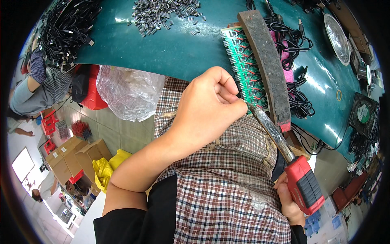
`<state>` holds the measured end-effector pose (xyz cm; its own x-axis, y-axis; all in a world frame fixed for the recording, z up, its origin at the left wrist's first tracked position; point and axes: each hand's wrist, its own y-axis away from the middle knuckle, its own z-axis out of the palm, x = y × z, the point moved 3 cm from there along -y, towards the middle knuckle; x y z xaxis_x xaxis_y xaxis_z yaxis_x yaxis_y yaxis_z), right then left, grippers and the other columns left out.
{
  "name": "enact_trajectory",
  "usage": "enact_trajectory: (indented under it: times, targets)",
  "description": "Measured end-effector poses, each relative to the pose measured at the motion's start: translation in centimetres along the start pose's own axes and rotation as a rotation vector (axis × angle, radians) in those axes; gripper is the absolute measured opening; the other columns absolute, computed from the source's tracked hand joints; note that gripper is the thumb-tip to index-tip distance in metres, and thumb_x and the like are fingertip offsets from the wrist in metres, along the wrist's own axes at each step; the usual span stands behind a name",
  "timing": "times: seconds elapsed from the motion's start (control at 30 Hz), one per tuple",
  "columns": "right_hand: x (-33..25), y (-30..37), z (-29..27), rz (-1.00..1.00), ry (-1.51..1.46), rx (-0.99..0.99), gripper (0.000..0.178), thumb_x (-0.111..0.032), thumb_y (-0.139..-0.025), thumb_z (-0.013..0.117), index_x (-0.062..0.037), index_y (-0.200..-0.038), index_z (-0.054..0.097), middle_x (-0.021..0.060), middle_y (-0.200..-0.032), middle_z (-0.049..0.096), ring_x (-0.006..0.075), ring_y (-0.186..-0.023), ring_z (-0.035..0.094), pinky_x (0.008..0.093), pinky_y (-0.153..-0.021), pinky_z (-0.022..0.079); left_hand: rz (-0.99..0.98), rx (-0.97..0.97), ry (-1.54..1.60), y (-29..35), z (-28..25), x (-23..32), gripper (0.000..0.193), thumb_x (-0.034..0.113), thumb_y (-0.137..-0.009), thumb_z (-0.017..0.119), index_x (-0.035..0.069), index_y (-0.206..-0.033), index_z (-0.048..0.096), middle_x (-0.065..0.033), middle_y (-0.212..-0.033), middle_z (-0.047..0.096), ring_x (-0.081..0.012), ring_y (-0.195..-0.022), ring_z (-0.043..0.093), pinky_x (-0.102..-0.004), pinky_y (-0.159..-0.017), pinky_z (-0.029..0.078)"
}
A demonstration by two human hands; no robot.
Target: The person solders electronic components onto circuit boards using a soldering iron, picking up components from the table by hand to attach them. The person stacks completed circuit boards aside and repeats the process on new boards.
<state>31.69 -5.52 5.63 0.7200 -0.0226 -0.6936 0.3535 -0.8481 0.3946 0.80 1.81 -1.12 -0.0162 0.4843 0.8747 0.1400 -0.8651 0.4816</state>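
Observation:
A long panel of green circuit boards [245, 67] lies at the bench edge, with rows of metal pins along its left side and short red and black wires on it. A dark, worn bar [266, 65] rests along the panel's right side. My left hand [207, 103] is pinched at the panel's near end; whatever sits between thumb and forefinger is too small to make out. My right hand [289, 199] grips the red and black handle of a soldering iron [280, 142]. The iron's tip is by the near end of the panel, close to my left thumb.
Small metal connectors [162, 16] are heaped on the green bench [162, 55]. Black cables lie bundled at left [67, 30] and beyond the bar [298, 44]. A metal dish [337, 38] and a small fan [362, 114] stand at right. A clear plastic bag [128, 91] hangs below the edge.

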Motion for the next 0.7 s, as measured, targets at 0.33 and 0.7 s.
enact_trajectory:
  times: [0.33,0.7]
  targets:
    - [-0.31,-0.02,-0.06,-0.117,0.045,0.048,0.032,-0.004,-0.065,0.080,-0.0013,-0.097,0.074,0.0144,-0.084,0.069,0.0318,-0.069,0.071,0.0392,-0.062,0.057,-0.009,0.002,-0.002,0.00,0.05,0.04,0.023,0.007,-0.076,0.077,0.000,-0.091,0.061,-0.0093,-0.081,0.071,-0.0134,-0.074,0.068,-0.0287,-0.069,0.056]
    - [0.30,0.58,0.14,-0.019,0.027,0.010,0.029,-0.002,-0.064,0.078,-0.0003,-0.093,0.073,0.0144,-0.081,0.068,0.0314,-0.065,0.069,0.0376,-0.059,0.055,0.004,0.009,-0.026,-0.02,0.11,0.01,0.023,0.008,-0.076,0.077,0.000,-0.090,0.061,-0.0096,-0.080,0.072,-0.0139,-0.073,0.069,-0.0290,-0.068,0.056]
